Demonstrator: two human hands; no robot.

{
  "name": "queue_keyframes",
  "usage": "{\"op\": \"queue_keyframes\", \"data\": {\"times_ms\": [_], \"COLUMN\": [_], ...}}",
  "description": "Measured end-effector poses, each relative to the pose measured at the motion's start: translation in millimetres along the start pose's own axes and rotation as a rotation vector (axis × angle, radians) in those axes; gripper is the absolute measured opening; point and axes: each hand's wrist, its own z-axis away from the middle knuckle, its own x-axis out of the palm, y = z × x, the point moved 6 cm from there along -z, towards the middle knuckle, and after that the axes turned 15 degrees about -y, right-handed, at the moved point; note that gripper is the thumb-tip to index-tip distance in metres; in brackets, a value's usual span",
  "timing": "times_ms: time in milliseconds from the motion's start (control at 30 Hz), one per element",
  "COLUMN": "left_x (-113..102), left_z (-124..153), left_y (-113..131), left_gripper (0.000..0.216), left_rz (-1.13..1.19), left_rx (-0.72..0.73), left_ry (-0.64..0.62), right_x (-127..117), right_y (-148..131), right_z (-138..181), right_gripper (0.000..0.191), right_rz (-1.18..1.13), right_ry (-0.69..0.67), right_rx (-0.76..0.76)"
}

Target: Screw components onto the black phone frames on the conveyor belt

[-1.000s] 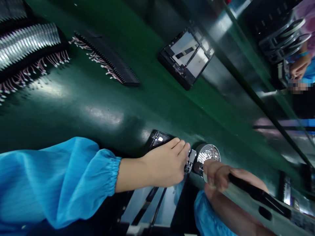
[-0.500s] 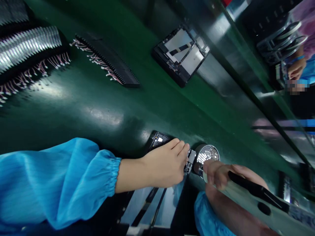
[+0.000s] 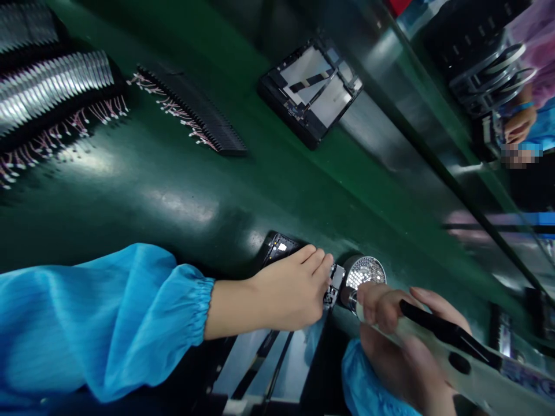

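On the green belt (image 3: 182,190), all places taken from the round screw dish (image 3: 365,271):

Device in hand: an opened black device (image 3: 277,346) lies just left of and below the dish, its top corner touching the dish's left side.

Left hand: the left hand (image 3: 286,292) rests flat on that corner, fingers together and pressing down, clamped on nothing.

Right hand: the right hand (image 3: 403,329) is wrapped around an electric screwdriver (image 3: 451,352), whose tip sits just below the dish at the device's corner.

Doing it well: judged from this, keep the driver square to the screw, keep the palm's weight on the corner so the frame cannot twist, and keep fingertips off the bit.

Farther off: 1 more opened device (image 3: 310,92) lies well above the dish; rows of wired parts (image 3: 186,110) lie far to its upper left.

Change from 1 second ago: that upper device has drifted left and up; both hands hold their places, the right one slightly lower.
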Motion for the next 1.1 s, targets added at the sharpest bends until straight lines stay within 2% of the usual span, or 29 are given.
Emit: {"op": "queue_keyframes", "data": {"times_ms": [233,433,633,767,900,1100], "left_x": [-1.4,-0.9,0.2,0.0,-1.7,-1.7], "left_z": [0.2,-0.1,0.1,0.5,0.0,-0.8], "left_y": [-0.2,-0.6,0.4,0.9,0.0,-0.5], "left_gripper": [0.039,0.04,0.041,0.041,0.04,0.04], "left_rz": [0.026,0.024,0.021,0.002,0.01,0.023], "left_rx": [0.003,0.001,0.003,0.001,0.002,0.005], "left_ry": [0.013,-0.002,-0.01,-0.001,0.006,0.012], "right_x": [-1.9,-0.4,-0.8,0.5,0.0,-0.8], "right_y": [3.5,4.6,4.3,4.8,4.0,6.0], "right_z": [2.9,5.0,6.7,6.3,7.2,8.3], "right_gripper": [0.015,0.018,0.034,0.024,0.033,0.028], "right_rz": [-0.091,-0.075,-0.077,-0.064,-0.047,-0.09], "right_ry": [0.044,0.068,0.077,0.064,0.078,0.072], "right_rx": [-0.033,-0.051,-0.065,-0.083,-0.101,-0.099]}}
